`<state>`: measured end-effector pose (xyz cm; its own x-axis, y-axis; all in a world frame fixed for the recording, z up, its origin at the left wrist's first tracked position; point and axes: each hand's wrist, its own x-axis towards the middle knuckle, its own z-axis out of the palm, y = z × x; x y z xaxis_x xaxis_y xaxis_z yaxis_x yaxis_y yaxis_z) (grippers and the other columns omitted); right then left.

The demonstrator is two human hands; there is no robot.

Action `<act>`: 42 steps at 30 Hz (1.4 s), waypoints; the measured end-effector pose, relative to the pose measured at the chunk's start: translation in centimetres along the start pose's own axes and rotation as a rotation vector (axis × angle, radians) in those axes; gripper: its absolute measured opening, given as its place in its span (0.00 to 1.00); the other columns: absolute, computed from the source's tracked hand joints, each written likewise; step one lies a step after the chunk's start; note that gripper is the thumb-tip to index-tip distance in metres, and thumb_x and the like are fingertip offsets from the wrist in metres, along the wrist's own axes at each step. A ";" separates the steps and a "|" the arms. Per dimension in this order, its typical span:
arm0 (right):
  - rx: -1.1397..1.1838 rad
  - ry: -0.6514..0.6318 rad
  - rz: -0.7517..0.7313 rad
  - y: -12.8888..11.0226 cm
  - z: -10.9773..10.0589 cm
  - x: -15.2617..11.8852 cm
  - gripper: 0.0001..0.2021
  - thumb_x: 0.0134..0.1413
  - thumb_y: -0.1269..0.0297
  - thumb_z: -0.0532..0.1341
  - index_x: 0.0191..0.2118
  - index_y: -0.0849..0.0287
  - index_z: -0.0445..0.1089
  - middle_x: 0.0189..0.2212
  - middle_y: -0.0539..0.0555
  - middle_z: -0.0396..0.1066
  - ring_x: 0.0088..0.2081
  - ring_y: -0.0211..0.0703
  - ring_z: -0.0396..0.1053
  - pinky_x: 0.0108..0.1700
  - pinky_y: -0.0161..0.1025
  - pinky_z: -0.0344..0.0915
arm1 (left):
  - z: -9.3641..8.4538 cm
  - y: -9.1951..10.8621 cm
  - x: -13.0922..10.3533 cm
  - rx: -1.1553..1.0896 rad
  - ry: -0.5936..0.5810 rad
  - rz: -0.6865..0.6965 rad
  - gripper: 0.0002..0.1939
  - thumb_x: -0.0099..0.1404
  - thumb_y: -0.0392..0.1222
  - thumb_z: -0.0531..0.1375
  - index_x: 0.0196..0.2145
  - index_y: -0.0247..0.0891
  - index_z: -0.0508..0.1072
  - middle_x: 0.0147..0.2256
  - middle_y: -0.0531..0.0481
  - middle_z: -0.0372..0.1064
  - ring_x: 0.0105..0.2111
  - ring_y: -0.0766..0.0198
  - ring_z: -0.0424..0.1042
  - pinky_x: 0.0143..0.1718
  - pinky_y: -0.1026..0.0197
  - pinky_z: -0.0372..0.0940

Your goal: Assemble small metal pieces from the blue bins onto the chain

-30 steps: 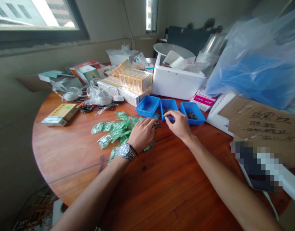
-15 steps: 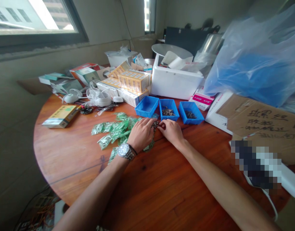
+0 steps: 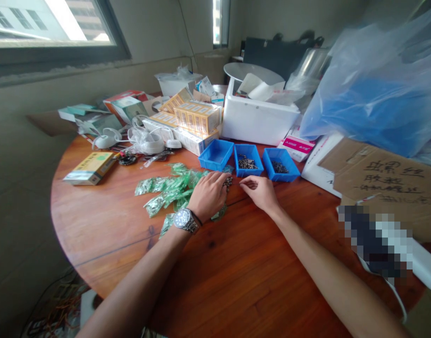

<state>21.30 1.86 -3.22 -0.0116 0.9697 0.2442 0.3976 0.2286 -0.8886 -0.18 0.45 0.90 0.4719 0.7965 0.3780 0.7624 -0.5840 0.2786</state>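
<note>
My left hand (image 3: 208, 195), with a watch (image 3: 183, 219) at its wrist, curls closed around a small cluster of metal screws (image 3: 229, 182); the palm is hidden. Just to its right, my right hand (image 3: 260, 191) pinches thumb and fingers together, apart from the cluster; whatever is between the tips is too small to make out. Green plastic packets (image 3: 166, 192) of small parts lie left of and under my left hand. Behind the hands stand a blue bin (image 3: 215, 162) with nothing visible in it, a middle blue bin (image 3: 248, 172) of shiny screws and a right blue bin (image 3: 283, 177) of darker ones.
On the round wooden table (image 3: 215, 281), yellow boxes (image 3: 197, 117), white devices (image 3: 152, 143) and a white foam box (image 3: 259, 122) crowd the back. A flat yellow box (image 3: 90, 169) lies left. A cardboard box (image 3: 384, 178) and a plastic bag (image 3: 373, 103) stand right.
My right hand has moved right, away from the screws at my left hand, its fingers still pinched. My left hand stays about in place.
</note>
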 end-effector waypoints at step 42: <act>-0.347 -0.154 -0.220 -2.6 1.5 -0.4 0.07 0.58 0.72 0.69 0.41 0.56 0.79 0.39 0.55 0.83 0.39 0.48 0.80 0.45 0.40 0.73 | 0.2 -0.3 0.0 -0.028 0.014 0.005 0.22 0.73 0.30 0.51 0.61 0.38 0.71 0.55 0.41 0.76 0.55 0.52 0.73 0.60 0.49 0.68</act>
<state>18.84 0.98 -1.58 -0.2570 0.9087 0.3289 0.6548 0.4140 -0.6323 -0.33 0.62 0.61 0.4693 0.7914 0.3917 0.7472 -0.5923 0.3014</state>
